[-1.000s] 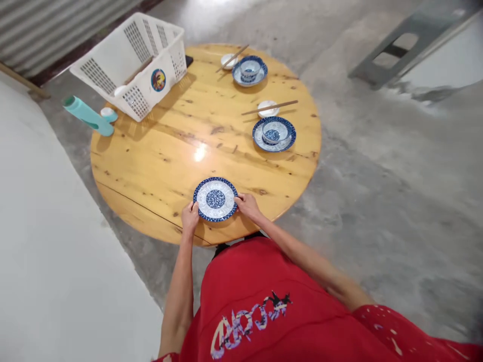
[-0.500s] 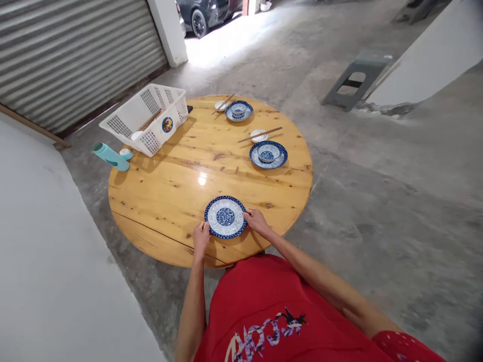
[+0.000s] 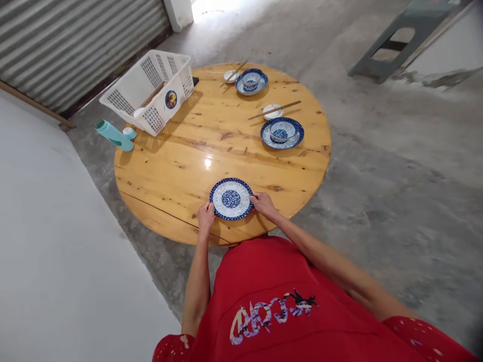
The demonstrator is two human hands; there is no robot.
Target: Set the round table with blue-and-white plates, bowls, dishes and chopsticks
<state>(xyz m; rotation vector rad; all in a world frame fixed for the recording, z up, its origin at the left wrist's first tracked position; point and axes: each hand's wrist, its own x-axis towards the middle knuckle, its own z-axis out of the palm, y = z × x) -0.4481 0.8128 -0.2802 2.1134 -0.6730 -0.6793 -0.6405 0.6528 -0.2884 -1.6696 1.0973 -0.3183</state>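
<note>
A blue-and-white patterned plate (image 3: 231,199) is at the near side of the round wooden table (image 3: 181,171). My left hand (image 3: 206,216) pinches its left rim, thumb on top. On the opposite rim, my right hand (image 3: 263,203) grips in the same way. Whether the plate rests on the wood or is slightly raised, I cannot tell. Beyond it to the right stands a patterned bowl (image 3: 282,131) on a matching plate (image 3: 266,139). Behind that are a small white dish (image 3: 273,111) and chopsticks (image 3: 292,105) laid across it.
Farther back is another bowl (image 3: 251,80) on a plate, beside a white dish (image 3: 231,76) with chopsticks. A white plastic basket (image 3: 151,108) stands at the far left. Near it are a teal bottle (image 3: 115,137) and its small lid-like piece (image 3: 129,133). A grey stool (image 3: 400,42) stands on the floor.
My view has tilted downward, so the table appears higher and closer. Both hands keep their hold on the plate, which stays at about the same spot on the table.
</note>
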